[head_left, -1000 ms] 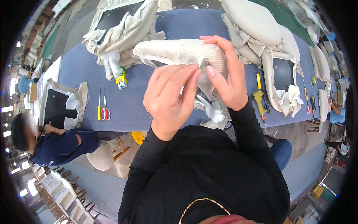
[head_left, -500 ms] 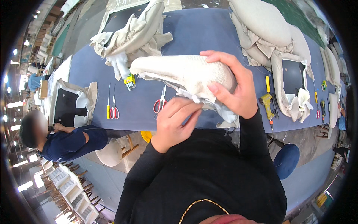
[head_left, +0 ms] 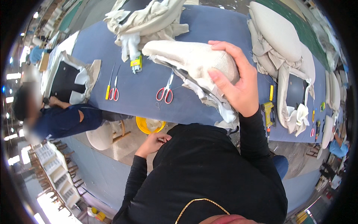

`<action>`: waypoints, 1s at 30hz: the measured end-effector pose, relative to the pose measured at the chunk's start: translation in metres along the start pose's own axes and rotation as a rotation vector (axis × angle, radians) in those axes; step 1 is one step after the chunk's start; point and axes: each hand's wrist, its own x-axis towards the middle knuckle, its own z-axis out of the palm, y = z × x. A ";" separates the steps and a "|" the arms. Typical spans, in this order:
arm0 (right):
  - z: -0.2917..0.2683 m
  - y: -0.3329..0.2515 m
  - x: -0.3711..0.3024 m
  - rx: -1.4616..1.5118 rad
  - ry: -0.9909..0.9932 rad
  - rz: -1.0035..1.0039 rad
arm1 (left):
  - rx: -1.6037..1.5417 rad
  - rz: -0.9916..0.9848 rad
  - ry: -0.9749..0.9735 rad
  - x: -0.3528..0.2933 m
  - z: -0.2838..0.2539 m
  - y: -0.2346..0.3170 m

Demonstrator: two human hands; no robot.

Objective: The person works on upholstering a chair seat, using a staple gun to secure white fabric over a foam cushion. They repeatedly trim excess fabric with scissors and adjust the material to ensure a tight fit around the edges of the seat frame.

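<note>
In the head view, the right hand (head_left: pixel 238 86) sits right of centre, fingers curled and wrapped over the end of a beige padded cushion (head_left: pixel 186 58) that lies on the blue table (head_left: pixel 145 100) in the upper middle of the frame. The left hand (head_left: pixel 153 143) hangs below the table edge at lower centre, fingers pinched together near the black top; what it pinches I cannot tell. Red-handled scissors (head_left: pixel 165 93) lie just left of the cushion, a yellow bucket (head_left: pixel 149 125) below them.

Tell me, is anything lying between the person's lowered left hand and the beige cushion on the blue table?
The left hand hangs below the table edge; that edge and the red-handled scissors lie between it and the cushion, which the right hand holds.
</note>
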 end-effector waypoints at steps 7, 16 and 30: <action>0.025 -0.007 0.013 -0.012 -0.044 -0.018 | 0.443 0.247 0.182 0.050 0.039 0.015; 0.032 -0.022 0.003 -0.014 -0.116 0.059 | 0.372 -0.172 0.301 -0.055 0.037 -0.014; 0.021 -0.010 -0.007 -0.192 -0.113 -0.101 | 0.220 -0.074 0.145 -0.029 0.002 0.007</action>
